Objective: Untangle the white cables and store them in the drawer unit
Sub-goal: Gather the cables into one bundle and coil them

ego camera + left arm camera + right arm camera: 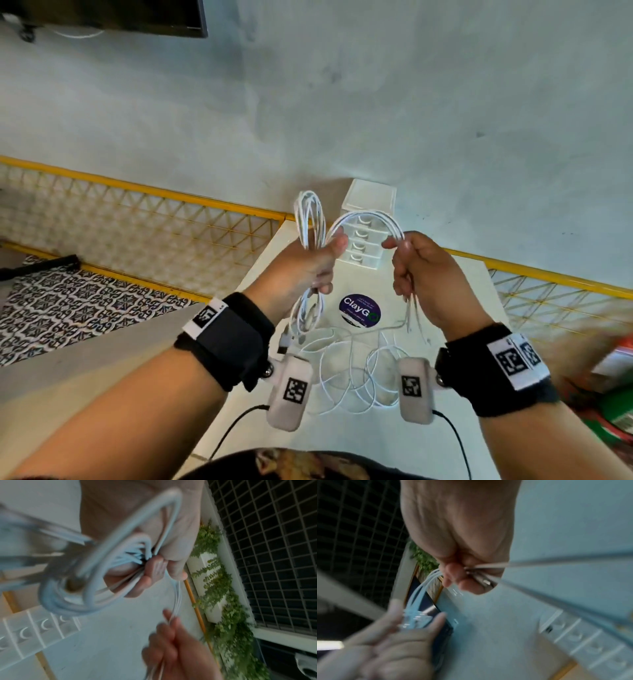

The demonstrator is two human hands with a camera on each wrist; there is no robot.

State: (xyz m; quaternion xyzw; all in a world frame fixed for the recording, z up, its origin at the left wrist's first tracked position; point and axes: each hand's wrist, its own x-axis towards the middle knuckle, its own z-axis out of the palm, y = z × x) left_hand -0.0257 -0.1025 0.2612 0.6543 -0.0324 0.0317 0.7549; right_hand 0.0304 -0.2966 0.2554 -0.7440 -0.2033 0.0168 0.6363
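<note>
My left hand (318, 260) grips a coiled bundle of white cable (310, 219) held up above the white table (260, 342). Several strands arch from that hand across to my right hand (407, 260), which pinches them. The left wrist view shows the coil (72, 601) looped round my left fingers (140, 586). In the right wrist view my right fingers (462, 577) close on the strands. More white cable (346, 373) lies tangled on the table below my wrists. The white drawer unit (366, 226) stands at the table's far edge, its several drawers closed.
A round purple ClayGo sticker (359, 310) marks the table between my hands. A yellow-framed mesh railing (137, 219) runs behind the table on both sides. Patterned floor tiles (78, 308) lie to the left. Red and green packaging (613, 383) sits at the right edge.
</note>
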